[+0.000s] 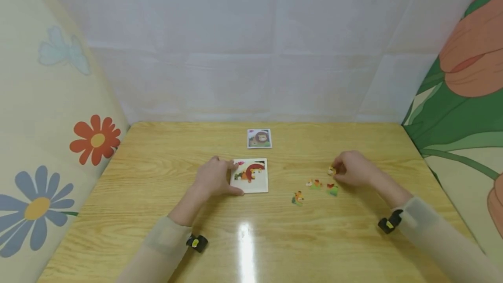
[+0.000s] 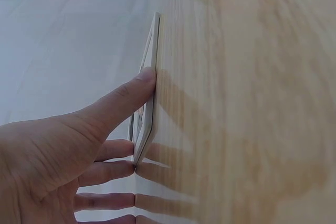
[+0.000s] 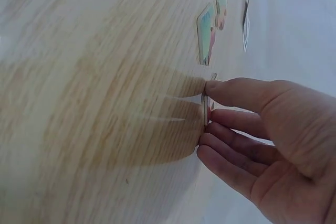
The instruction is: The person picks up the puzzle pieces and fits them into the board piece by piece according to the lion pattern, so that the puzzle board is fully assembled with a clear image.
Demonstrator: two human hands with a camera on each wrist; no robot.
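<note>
A white square puzzle board [image 1: 249,185] with a partly filled lion picture lies on the table. My left hand [image 1: 214,177] holds it at its left side, the thumb [image 2: 123,98] along the near edge and the other fingers around the far-left corner. To the right, my right hand [image 1: 355,168] pinches a small yellow and white puzzle piece [image 1: 332,171] between thumb and fingers; in the right wrist view this puzzle piece [image 3: 206,106] is edge-on at the tabletop. Beside that hand lie loose pieces: a red and green piece [image 1: 332,189], a pair of small colourful pieces [image 1: 315,183], and an orange and green piece [image 1: 298,198].
Behind the board lies a square card [image 1: 259,138] with the whole lion picture. The wooden table [image 1: 165,147] meets a white cloth wall [image 1: 235,86] at the back. Flower-painted panels [image 1: 39,99] stand at the left and right. A light glare marks the table's front.
</note>
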